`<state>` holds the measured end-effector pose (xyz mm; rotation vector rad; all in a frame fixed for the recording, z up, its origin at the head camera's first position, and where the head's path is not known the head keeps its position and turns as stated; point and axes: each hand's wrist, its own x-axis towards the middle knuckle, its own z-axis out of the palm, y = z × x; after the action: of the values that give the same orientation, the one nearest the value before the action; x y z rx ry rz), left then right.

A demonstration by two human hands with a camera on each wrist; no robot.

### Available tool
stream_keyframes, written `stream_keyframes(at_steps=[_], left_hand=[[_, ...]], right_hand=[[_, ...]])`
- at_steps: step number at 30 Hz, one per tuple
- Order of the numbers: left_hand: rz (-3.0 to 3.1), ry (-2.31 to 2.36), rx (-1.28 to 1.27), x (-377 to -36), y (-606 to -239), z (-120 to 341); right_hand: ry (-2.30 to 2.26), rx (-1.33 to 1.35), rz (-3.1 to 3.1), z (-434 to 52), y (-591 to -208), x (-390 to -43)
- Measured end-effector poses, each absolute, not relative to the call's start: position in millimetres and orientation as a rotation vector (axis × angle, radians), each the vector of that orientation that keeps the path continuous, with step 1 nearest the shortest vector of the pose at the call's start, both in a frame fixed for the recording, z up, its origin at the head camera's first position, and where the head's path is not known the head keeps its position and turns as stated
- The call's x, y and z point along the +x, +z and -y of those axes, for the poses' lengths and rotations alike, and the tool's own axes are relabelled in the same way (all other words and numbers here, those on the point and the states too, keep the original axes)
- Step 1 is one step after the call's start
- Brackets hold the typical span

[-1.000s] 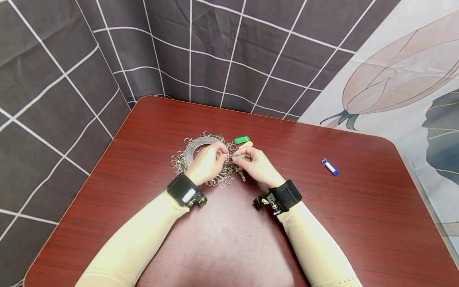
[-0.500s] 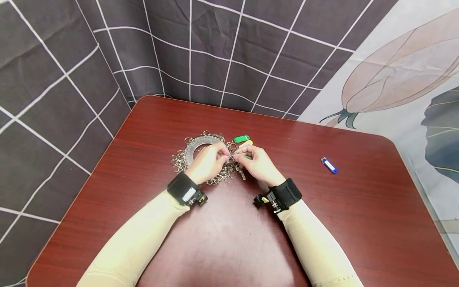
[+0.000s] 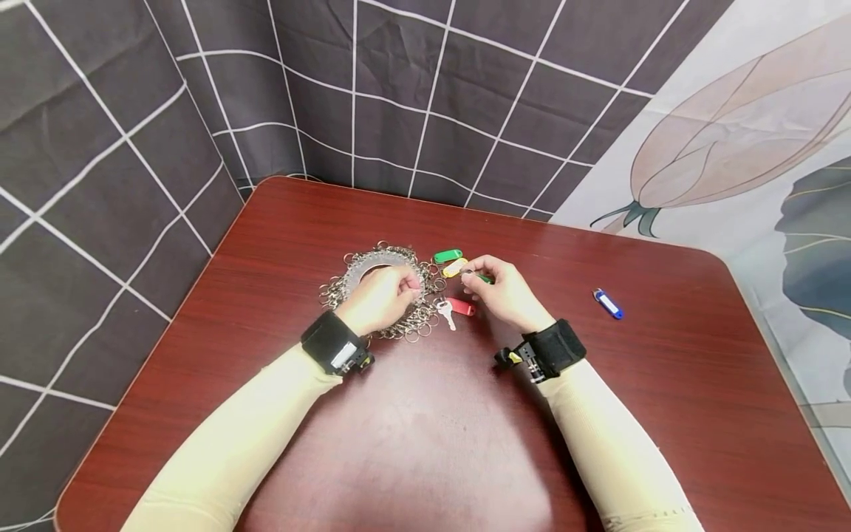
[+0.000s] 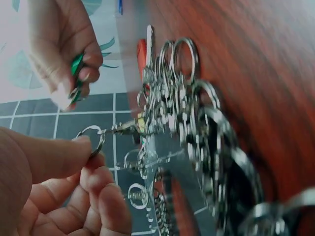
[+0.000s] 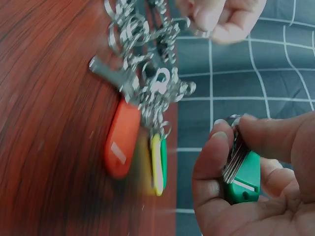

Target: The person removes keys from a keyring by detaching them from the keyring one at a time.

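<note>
My left hand [image 3: 380, 299] pinches a metal split ring [image 4: 93, 140] between thumb and forefinger. That ring links to a clip on a clear round hoop [image 3: 362, 267] hung with many such rings and clips. To the right, apart from it, my right hand [image 3: 505, 292] pinches a green key tag [image 5: 246, 179] with ridged, blurred metal against it, perhaps a key. Between the hands a red key tag [image 3: 461, 307] and a silver key [image 3: 446, 314] lie at the hoop's right edge. Behind them lie a yellow key tag [image 3: 455, 267] and another green key tag [image 3: 448, 256].
A blue key tag [image 3: 608, 304] lies farther right on the red-brown table [image 3: 412, 428]. Dark grid-patterned cloth [image 3: 399, 96] hangs behind and to the left. A flower-print cloth [image 3: 718, 148] hangs at the right.
My right hand has moved right, away from my left, carrying the green key tag. The red key tag has come into sight. My left hand has shifted slightly left.
</note>
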<state>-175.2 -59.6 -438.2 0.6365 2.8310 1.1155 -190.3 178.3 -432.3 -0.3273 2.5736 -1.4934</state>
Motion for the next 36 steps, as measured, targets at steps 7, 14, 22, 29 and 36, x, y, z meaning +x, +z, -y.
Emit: stream_keyframes(at_steps=[7,14,22,29,36], left_hand=[[-2.839,1.084,0.684,-178,-441,73],[-2.852,1.008,0.635,-177,-444,82],[-2.879,0.989,0.662,-177,-447,84],[-2.908,0.943,0.686,-175,-451,83],[-2.897,0.939,0.66,-175,-452,83]], right_hand=[[-1.385,-0.283,-2.638,-209,-436,-190],[-1.314,-0.227,-2.716,-245,-440,-191],[-1.182,-0.129,-2.854,-293,-438,-191],[-1.063,-0.072,-2.898,-320,-436,-189],[-0.958,-0.067,-2.917,-333,-439,-188]])
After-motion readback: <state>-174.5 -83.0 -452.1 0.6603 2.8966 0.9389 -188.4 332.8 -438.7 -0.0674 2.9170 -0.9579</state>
